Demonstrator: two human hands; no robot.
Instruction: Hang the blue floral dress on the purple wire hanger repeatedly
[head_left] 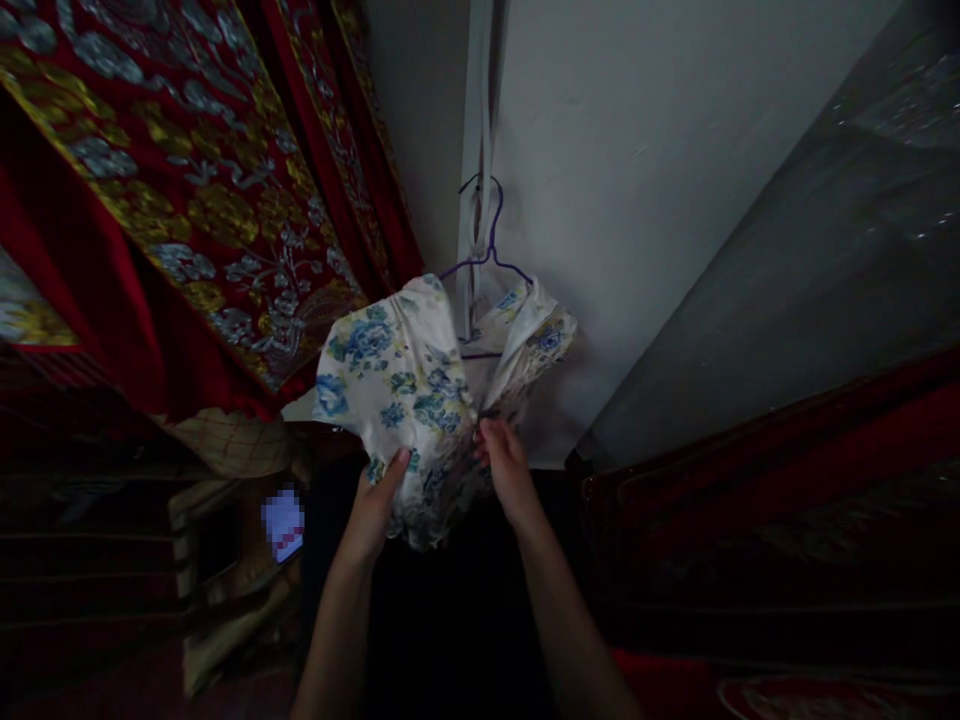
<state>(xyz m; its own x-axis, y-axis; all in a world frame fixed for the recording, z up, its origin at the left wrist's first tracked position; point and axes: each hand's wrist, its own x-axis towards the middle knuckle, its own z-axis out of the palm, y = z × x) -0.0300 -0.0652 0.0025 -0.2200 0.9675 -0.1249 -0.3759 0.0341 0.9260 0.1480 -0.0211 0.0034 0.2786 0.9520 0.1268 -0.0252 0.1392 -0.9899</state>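
Observation:
A white blouse point(420, 390) with blue flowers and short sleeves hangs on a purple hanger point(493, 225), its neckline open at the front. My left hand point(382, 495) grips the blouse at its lower left side, thumb on top and the other fingers hidden behind the cloth. At the bottom of the open neckline, my right hand point(504, 458) pinches the front edge between thumb and fingers. The hanger's hook is caught on a pale strap point(484, 110) running down the wall.
Red cloth point(217, 190) with gold and silver embroidery hangs at the left. Below it, a lit phone screen point(285, 525) shows on a wooden surface. A pale wall point(637, 130) stands behind the blouse, with clear plastic sheeting point(840, 230) to the right and dark red fabric point(825, 460) underneath.

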